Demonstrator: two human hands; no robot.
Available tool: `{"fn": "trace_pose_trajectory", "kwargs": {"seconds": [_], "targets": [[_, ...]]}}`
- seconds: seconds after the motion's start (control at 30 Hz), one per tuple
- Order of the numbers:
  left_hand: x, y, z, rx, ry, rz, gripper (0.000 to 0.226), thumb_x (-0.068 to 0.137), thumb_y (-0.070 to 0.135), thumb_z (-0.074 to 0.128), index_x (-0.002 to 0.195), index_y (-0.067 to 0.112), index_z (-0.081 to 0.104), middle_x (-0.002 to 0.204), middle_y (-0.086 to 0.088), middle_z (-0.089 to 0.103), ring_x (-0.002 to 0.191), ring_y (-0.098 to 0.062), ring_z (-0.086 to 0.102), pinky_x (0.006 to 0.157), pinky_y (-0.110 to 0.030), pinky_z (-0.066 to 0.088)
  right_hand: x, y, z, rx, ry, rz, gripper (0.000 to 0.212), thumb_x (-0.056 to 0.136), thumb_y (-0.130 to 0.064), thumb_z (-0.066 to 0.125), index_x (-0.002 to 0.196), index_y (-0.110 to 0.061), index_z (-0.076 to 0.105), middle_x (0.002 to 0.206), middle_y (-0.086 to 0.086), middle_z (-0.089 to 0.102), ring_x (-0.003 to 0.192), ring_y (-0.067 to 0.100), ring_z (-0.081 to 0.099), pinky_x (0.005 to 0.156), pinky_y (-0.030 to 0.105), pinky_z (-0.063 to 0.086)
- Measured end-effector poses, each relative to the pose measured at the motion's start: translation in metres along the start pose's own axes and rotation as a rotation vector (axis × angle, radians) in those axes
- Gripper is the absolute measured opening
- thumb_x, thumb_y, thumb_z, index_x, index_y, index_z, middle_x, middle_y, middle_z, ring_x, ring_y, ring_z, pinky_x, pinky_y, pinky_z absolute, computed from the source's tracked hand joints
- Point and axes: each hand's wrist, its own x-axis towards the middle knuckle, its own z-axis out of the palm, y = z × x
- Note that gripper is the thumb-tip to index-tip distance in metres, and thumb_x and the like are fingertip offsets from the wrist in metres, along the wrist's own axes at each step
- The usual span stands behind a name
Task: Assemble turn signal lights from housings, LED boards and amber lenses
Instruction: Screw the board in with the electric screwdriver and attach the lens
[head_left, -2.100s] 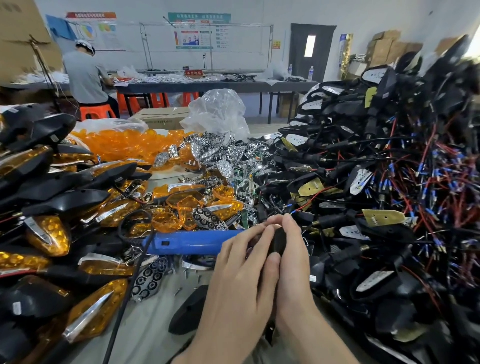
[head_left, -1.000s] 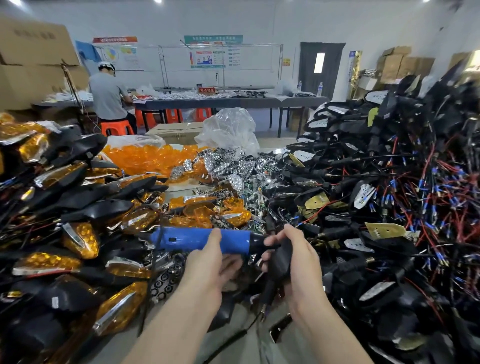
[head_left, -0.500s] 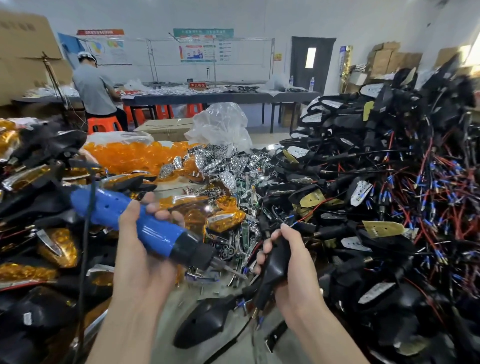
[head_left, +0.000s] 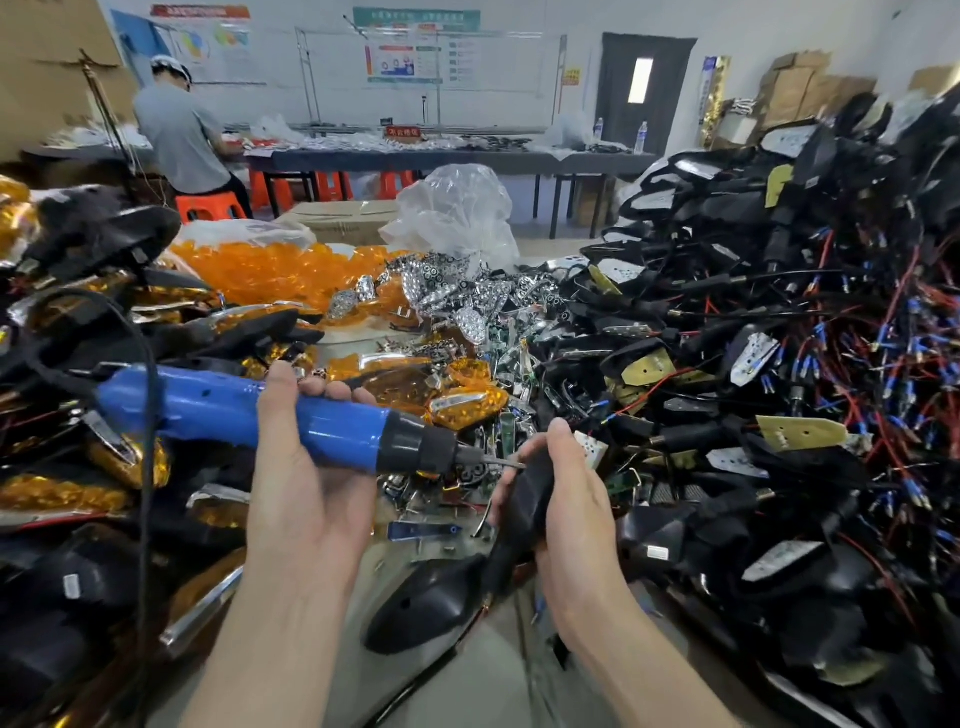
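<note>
Housing (head_left: 431, 605): a black teardrop shell on a slim stalk, low over the counter (head_left: 467, 686) just in front of the person; whether the shell rests on the surface cannot be told. The right hand (head_left: 576, 509) holds the stalk, its fingers (head_left: 558, 439) curled tight round it. The left hand (head_left: 306, 483) is wrapped round the barrel of a blue electric screwdriver (head_left: 228, 405), whose bit appears to meet the top of the stalk beside the right thumb. The shell looks like light, rigid moulded plastic, smooth and rather glossy, so it would likely twist under driving torque unless clamped firmly. The stalk, close to the screw point, seems the surest hold. Thin leads like those in the heap of wired housings (head_left: 779, 364) at right would probably snag or tear if pulled, so lift by the body.
</note>
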Motion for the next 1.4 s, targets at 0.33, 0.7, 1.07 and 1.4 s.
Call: {"fn": "trace_pose_trajectory", "kwargs": {"seconds": [0.33, 0.7, 1.07, 1.4], "targets": [[-0.001, -0.002, -0.001, 0.084, -0.032, 0.028, 0.013, 0.095, 0.026, 0.066, 0.099, 0.020, 0.055, 0.076, 0.008, 0.057, 0.070, -0.008, 0.060, 0.084, -0.033, 0.055, -0.005, -0.003, 0.000, -0.123, -0.029, -0.069, 0.042, 0.093, -0.058, 0.050, 0.073, -0.024, 0.064, 0.068, 0.004, 0.061, 0.060, 0.018, 0.060, 0.057, 0.029, 0.054], [-0.009, -0.007, 0.007, 0.149, -0.061, 0.108, 0.030, 0.094, 0.026, 0.067, 0.114, 0.015, 0.048, 0.076, 0.005, 0.056, 0.069, -0.011, 0.060, 0.080, -0.033, 0.056, -0.010, 0.003, 0.002, -0.241, -0.004, -0.153, 0.042, 0.107, -0.047, 0.039, 0.080, -0.021, 0.058, 0.068, 0.001, 0.059, 0.063, 0.016, 0.059, 0.061, 0.029, 0.053], [-0.012, -0.009, 0.010, 0.153, -0.067, 0.121, 0.032, 0.093, 0.023, 0.067, 0.116, 0.014, 0.046, 0.076, 0.005, 0.057, 0.069, -0.011, 0.060, 0.079, -0.032, 0.056, -0.012, 0.004, 0.002, -0.261, 0.019, -0.166, 0.040, 0.109, -0.044, 0.038, 0.080, -0.022, 0.056, 0.068, 0.001, 0.058, 0.064, 0.018, 0.057, 0.061, 0.033, 0.051], [-0.015, -0.011, 0.010, 0.154, -0.074, 0.108, 0.030, 0.093, 0.022, 0.066, 0.115, 0.014, 0.046, 0.076, 0.004, 0.056, 0.069, -0.010, 0.060, 0.078, -0.031, 0.056, -0.013, 0.004, 0.004, -0.247, 0.058, -0.166, 0.040, 0.104, -0.047, 0.038, 0.077, -0.023, 0.055, 0.066, 0.003, 0.056, 0.063, 0.022, 0.054, 0.062, 0.038, 0.047]]}}
